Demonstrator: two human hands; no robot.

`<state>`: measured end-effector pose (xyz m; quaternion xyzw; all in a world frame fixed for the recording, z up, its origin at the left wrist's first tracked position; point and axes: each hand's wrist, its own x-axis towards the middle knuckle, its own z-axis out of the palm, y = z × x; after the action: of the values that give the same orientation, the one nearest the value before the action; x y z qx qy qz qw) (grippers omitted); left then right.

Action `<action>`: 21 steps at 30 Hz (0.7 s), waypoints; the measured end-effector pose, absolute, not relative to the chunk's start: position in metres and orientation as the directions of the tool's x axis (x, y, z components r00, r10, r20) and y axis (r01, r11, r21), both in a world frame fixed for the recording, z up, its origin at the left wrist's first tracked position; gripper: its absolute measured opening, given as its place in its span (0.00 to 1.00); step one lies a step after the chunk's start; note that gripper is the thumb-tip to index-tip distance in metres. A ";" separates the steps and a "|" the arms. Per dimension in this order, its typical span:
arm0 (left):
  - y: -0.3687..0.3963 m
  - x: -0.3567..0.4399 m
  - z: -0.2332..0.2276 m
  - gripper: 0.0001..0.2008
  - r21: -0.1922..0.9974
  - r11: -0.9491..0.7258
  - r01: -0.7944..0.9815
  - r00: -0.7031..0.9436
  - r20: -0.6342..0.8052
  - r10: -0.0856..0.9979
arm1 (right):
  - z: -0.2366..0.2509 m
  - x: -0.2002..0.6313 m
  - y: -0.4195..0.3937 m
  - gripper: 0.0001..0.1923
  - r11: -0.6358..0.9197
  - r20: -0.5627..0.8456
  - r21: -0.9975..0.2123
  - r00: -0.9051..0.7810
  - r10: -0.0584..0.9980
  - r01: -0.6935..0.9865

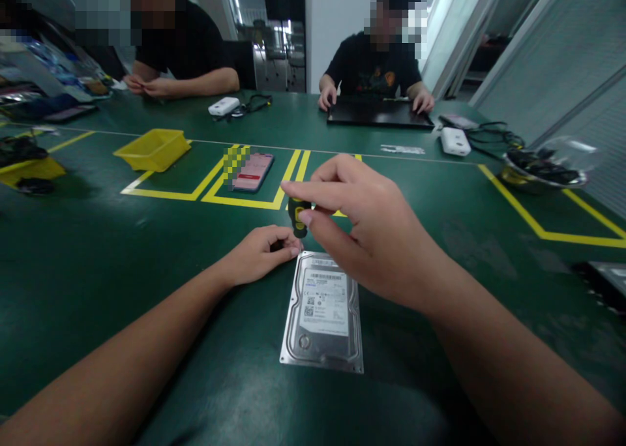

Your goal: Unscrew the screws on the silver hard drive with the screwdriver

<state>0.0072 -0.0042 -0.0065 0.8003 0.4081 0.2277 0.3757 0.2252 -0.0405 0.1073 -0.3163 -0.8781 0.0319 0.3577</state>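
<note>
Silver hard drive (325,315), label up, flat on green worktop (220,387).
Left hand (259,255) at its far-left corner, probably steadying; whether pinching, cannot tell. Right hand (364,227): grip pinching upright screwdriver (298,221), index fingertip over its top, apparently for control. Beyond: phone (254,174), yellow bin (169,158).
</note>
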 end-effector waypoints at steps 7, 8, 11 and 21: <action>-0.004 0.008 -0.002 0.09 0.773 -0.388 0.502 0.568 0.045 0.822 | 0.110 0.227 -0.040 0.17 0.802 0.624 -0.243 -0.545 0.560 0.546; -0.004 0.008 -0.002 0.10 0.771 -0.390 0.504 0.570 0.042 0.821 | 0.110 0.227 -0.040 0.17 0.799 0.623 -0.245 -0.542 0.564 0.550; -0.004 0.008 -0.003 0.10 0.772 -0.392 0.500 0.571 0.045 0.820 | 0.110 0.227 -0.039 0.15 0.778 0.616 -0.261 -0.522 0.590 0.572; -0.008 0.009 -0.003 0.10 0.788 -0.366 0.496 0.551 0.040 0.834 | 0.092 0.219 -0.033 0.11 0.753 0.674 -0.390 -0.394 0.625 0.529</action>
<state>0.0089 -0.0076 -0.0033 0.7955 0.4179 0.2234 0.3776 0.2188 -0.0333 0.0919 -0.3466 -0.8328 0.0560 0.4279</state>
